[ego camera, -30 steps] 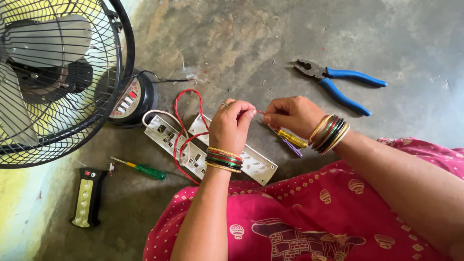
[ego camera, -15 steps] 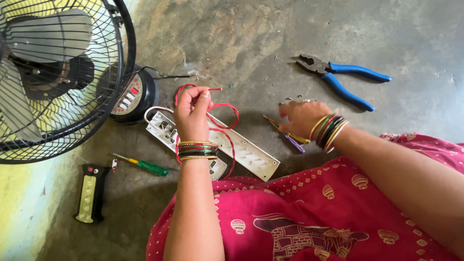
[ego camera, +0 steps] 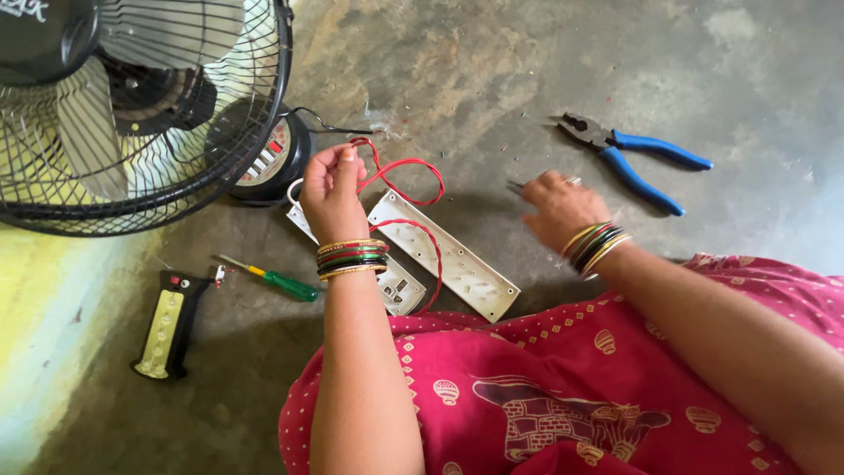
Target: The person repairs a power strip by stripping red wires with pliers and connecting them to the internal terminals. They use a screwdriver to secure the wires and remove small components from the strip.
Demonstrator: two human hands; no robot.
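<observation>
We see the white power strip [ego camera: 444,255] lying opened mid-frame, left hand [ego camera: 332,189] fingers pinching the loose red wire [ego camera: 400,167], right hand [ego camera: 558,207] gripping something we can't identify—wiring looks unfinished.

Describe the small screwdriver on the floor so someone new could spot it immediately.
Start at the big black-caged fan on the left and drop straight down to the concrete floor. There, left of the left hand and its bangled wrist, lies the screwdriver, beside a black and yellow tool. It is the only slim tool with a translucent green handle and yellow collar.
</observation>
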